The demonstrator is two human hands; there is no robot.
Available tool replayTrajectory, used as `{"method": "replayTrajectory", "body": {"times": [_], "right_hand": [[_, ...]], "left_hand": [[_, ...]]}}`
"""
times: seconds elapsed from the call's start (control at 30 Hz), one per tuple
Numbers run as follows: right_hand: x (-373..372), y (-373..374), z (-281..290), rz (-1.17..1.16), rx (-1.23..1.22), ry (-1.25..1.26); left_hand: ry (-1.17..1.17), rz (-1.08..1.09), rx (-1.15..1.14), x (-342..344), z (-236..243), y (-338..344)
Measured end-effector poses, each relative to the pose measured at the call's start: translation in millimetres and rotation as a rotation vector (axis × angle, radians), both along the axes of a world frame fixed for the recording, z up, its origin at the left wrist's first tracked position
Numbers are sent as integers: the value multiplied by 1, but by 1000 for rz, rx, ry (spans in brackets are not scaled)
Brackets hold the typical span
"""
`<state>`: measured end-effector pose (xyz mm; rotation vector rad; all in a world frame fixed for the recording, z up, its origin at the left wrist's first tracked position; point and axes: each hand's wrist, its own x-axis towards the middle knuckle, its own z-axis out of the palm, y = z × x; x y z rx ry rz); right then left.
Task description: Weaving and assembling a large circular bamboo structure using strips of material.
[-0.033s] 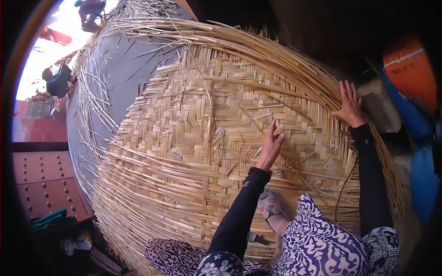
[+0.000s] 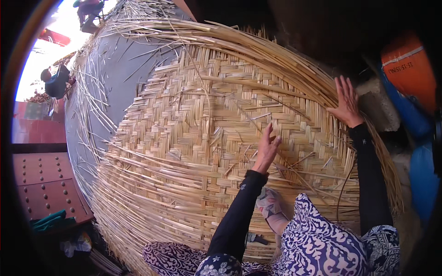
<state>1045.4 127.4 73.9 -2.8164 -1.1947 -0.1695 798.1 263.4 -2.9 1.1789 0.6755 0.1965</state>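
Weaving seems in hand, the plaited mat (image 2: 179,119) spread below the loosely open left hand (image 2: 267,148), the right hand (image 2: 346,103) splayed by loose strips (image 2: 276,53), both apparently empty, so next likely calls for gripping one.

Taking the woven mat (image 2: 184,133) as our landmark, we find the one piece of readable print to its upper right, on the orange sack (image 2: 412,87). There we make out a single short line of dark characters (image 2: 410,67), running along a pale stripe (image 2: 403,56) and standing upside down to us: numerals joined by hyphens, then a few letters that seem to be in brackets. We also see a small pale mark (image 2: 242,186) on the black left sleeve (image 2: 230,221), which crosses over the mat's lower part, and another (image 2: 364,141) on the black right sleeve (image 2: 373,184), along the mat's right side. Both are too small for us to tell whether they are letters or emblems.
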Motion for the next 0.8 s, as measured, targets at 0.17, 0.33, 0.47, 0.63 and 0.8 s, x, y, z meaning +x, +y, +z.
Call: {"method": "replayTrajectory", "body": {"times": [0.17,0.33,0.47,0.63,0.8], "right_hand": [[-9,63,3,293,306,-156],[1,97,1,180,232,-238],[22,97,-27,265,420,37],[36,88,-14,250,505,174],[38,87,4,213,503,56]], "left_hand": [[28,43,87,-54,4,3],[144,168,16,-97,23,2],[181,188,79,-133,19,2],[194,280,56,-165,28,4],[222,314,29,-178,37,-4]]}}
